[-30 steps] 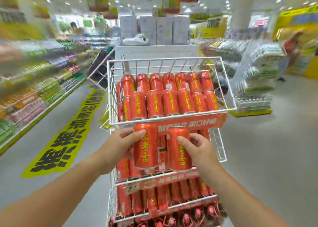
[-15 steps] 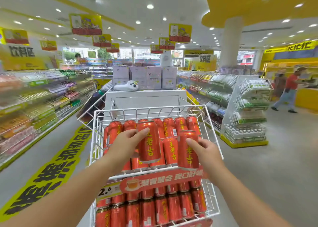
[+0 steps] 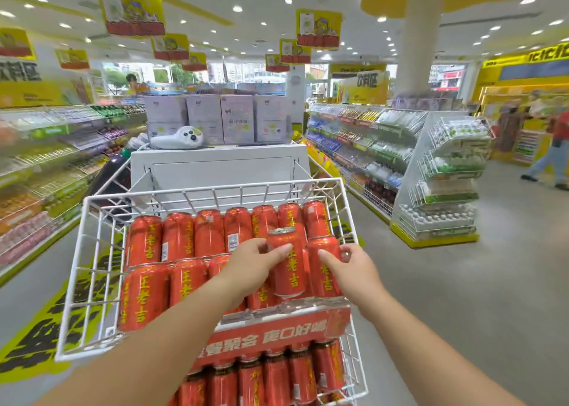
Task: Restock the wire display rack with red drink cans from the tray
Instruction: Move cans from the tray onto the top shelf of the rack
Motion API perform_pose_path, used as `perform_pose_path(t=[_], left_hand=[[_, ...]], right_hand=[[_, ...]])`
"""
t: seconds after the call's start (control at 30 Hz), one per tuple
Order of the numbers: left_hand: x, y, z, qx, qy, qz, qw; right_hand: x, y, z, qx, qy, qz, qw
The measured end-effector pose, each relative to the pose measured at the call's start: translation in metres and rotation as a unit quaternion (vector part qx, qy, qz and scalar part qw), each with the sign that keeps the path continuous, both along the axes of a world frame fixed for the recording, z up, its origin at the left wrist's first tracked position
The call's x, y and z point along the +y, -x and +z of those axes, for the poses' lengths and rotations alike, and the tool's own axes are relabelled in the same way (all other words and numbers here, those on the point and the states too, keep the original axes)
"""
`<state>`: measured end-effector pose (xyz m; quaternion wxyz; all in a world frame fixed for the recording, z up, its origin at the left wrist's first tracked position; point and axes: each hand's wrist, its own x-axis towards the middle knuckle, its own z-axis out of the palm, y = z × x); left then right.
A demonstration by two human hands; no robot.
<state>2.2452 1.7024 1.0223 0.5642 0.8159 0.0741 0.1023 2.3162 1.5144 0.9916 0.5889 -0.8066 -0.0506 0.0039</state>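
The top basket (image 3: 92, 251) of the white wire rack is the landmark. Two rows of red cans lie inside it, a back row (image 3: 209, 230) and a front row (image 3: 144, 294). At its right front corner the left hand (image 3: 255, 261) wraps a red can (image 3: 288, 270), thumb across the label. Just beside it the right hand (image 3: 354, 264) grips a second can (image 3: 323, 267), thumb in front and fingers round the far side. Both cans are upright and touch. The left forearm crosses the basket's front row and hides its middle cans. A red sign strip (image 3: 277, 335) runs along the basket's front edge, with a lower tier of cans (image 3: 277, 378) beneath. Behind the basket stands a white cabinet (image 3: 221, 168) topped with pale purple boxes (image 3: 237, 119). Well to the basket's right is another wire rack (image 3: 446, 184).
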Motion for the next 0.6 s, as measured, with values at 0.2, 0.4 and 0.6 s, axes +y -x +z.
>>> perform_pose_path(t=[0.2,0.4,0.6], left_hand=[[-0.02,-0.016,-0.002,0.004,-0.125,0.03,0.992],[-0.023,-0.027,-0.011,0.089,-0.313,0.07,0.943],[-0.018,-0.033,-0.013,0.064,-0.472,0.09,0.875]], right_hand=[[0.006,-0.013,-0.015,0.019,0.006,-0.02,1.0],[0.006,-0.023,-0.019,0.034,0.002,-0.023,0.999],[0.011,-0.023,-0.025,0.029,0.027,-0.01,0.999]])
